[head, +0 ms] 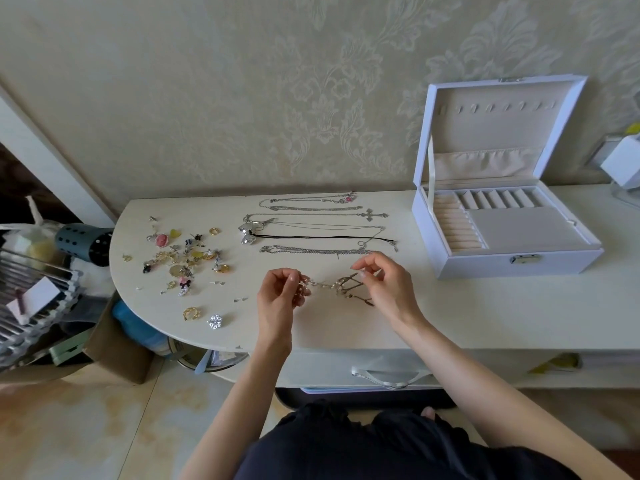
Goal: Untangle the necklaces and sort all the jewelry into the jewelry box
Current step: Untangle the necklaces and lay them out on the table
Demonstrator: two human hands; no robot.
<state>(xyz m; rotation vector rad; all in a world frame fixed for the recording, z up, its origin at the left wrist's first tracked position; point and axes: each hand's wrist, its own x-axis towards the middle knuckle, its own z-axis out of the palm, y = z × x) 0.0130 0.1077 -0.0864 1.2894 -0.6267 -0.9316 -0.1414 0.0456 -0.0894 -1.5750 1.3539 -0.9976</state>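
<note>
The tangled necklace [329,286] runs left to right between both hands, held over the worktop [467,313]. The left hand [278,292] pinches its beaded end, and the right hand [384,282] pinches the knotted end (loops hang under its fingers [374,265]). The open jewelry box [485,266] stands nearer the right hand.

Bench [450,317]: cream-white top, left end rounded.
- 2 o'clock: white jewelry box [519,268], lid open and upright, beige compartments showing.
- 12 o'clock: necklaces [311,216] laid out in parallel rows, well apart from the box; one with a cross pendant [375,214], one on a black cord [322,236].
- 9 o'clock: loose heap of small jewelry [183,258].
- 8 o'clock: gold ring [191,313] just beside a crystal piece [214,321].
</note>
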